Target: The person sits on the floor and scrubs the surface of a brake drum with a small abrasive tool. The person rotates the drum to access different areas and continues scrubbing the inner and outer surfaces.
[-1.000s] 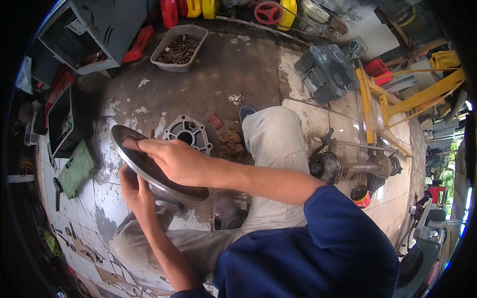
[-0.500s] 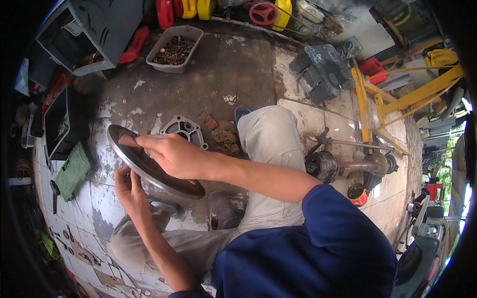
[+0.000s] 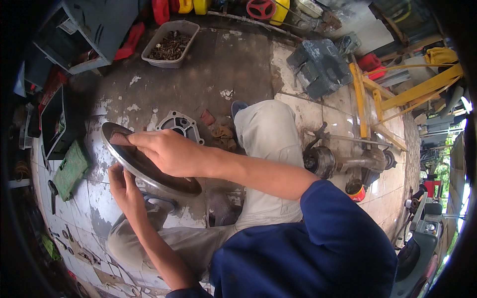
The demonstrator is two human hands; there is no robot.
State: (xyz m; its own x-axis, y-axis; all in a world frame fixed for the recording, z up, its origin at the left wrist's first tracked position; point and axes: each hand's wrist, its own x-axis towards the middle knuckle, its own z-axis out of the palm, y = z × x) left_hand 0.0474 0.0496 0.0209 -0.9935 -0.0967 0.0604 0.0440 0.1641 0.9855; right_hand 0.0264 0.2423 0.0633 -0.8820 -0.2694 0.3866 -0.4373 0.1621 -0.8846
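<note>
A round metal disc (image 3: 135, 158) with a dark face and a shiny rim is held tilted above my lap. My left hand (image 3: 128, 192) grips its near lower edge, fingers closed at the rim and partly hidden behind it. Across the disc's face reaches my right hand (image 3: 171, 153), which pinches a small reddish-brown piece of sandpaper (image 3: 120, 139) against the surface near the far left rim. Beyond my right wrist, a ring-shaped metal housing (image 3: 188, 123) lies on the floor beside another brownish-red scrap (image 3: 207, 117) and a crumpled brown rag (image 3: 223, 137).
A grey tub (image 3: 169, 62) of bolts stands ahead. To the left are a black crate (image 3: 55, 126) and a green case (image 3: 71, 170). An axle-like metal part (image 3: 348, 164), a small can (image 3: 356, 190), a dark grey case (image 3: 319, 67) and a yellow frame (image 3: 358, 102) are at right.
Both hands and the disc have shifted slightly left together. The sandpaper stays pressed on the disc near the same edge. The whole view has also shifted a little.
</note>
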